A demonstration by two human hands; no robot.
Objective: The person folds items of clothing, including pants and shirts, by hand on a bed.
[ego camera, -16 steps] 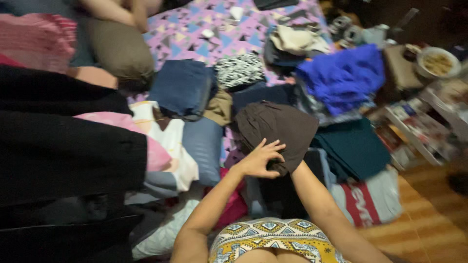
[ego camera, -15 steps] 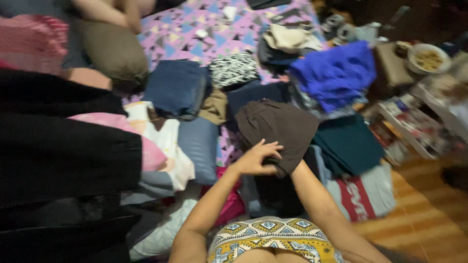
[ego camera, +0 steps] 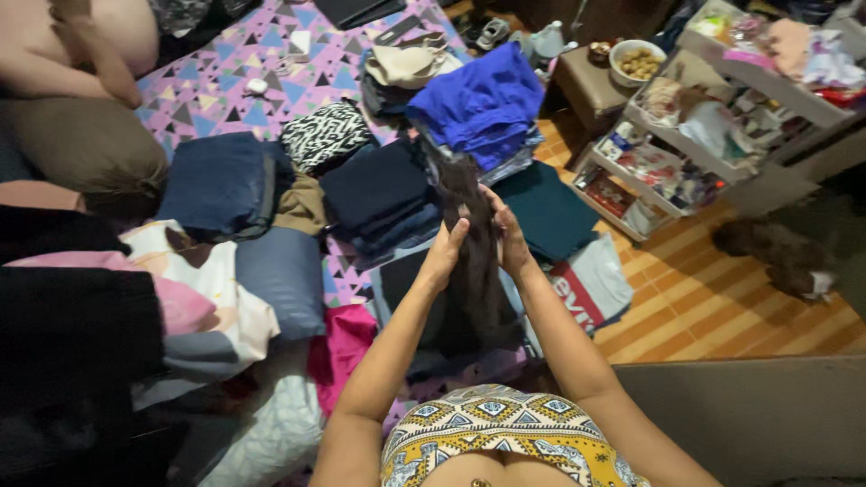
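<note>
Nearest, a yellow patterned top (ego camera: 505, 442) at the bottom edge, both bare arms reaching forward from it. Between the palms, a dark brown garment (ego camera: 473, 261) pressed into a narrow upright fold: left hand (ego camera: 445, 255) flat against its left side, fingers together and pointing up; right hand (ego camera: 510, 240) flat against its right side, likewise closed on the cloth. Beneath that, a dark folded pile and a bright pink cloth (ego camera: 341, 347) on the bed, with a grey-and-red printed shirt (ego camera: 591, 284) at the bed's edge. To the left, a grey-blue pillow (ego camera: 280, 271) and black fabric (ego camera: 68, 343). Further on, a teal folded piece (ego camera: 546, 209), a stack of navy clothes (ego camera: 377, 194), folded jeans (ego camera: 216, 185), a black-and-white zebra-print item (ego camera: 325, 135) and a heap of bright blue cloth (ego camera: 483, 101). Under all, a purple sheet with triangles (ego camera: 216, 86). At the right, orange tiled floor (ego camera: 713, 298), a cluttered low shelf (ego camera: 686, 153), and a bowl of food (ego camera: 638, 61) on a brown stool. Far left corner, another person's bare arm (ego camera: 63, 54).
</note>
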